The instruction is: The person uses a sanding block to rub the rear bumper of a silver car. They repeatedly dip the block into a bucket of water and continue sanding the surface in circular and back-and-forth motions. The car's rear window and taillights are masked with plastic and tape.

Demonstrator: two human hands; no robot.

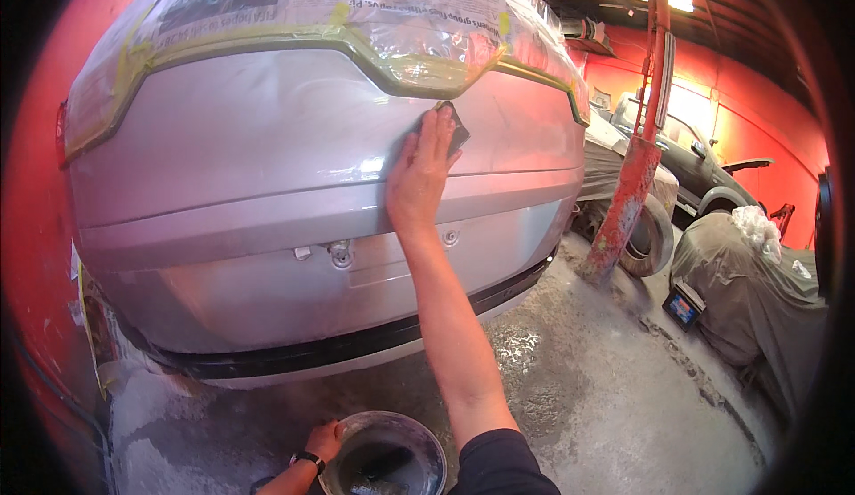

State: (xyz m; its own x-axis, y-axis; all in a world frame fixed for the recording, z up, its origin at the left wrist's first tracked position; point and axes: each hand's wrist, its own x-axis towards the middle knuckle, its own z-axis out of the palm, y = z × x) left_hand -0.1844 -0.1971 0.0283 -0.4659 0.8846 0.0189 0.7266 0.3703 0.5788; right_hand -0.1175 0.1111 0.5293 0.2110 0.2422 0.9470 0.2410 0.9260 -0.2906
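My right hand (419,179) is stretched up against the silver-grey rear panel of a car (240,139). Its fingers lie close together over a dark piece of sandpaper (458,133), pressing it to the wet panel just below the yellow masking tape (383,78). Part of the sheet is hidden under the palm. Low in the view, my left hand (325,440), with a watch on the wrist, is closed around the rim of a round grey bucket (435,442). Murky liquid sits in the bucket, with something dark in it.
Newspaper and clear plastic (374,14) cover the car's upper part. A red post (619,201) stands right of the car beside a tyre (655,241). Farther right are a car battery (684,306) and a sheet-covered heap (748,290). The concrete floor (614,388) has wet patches.
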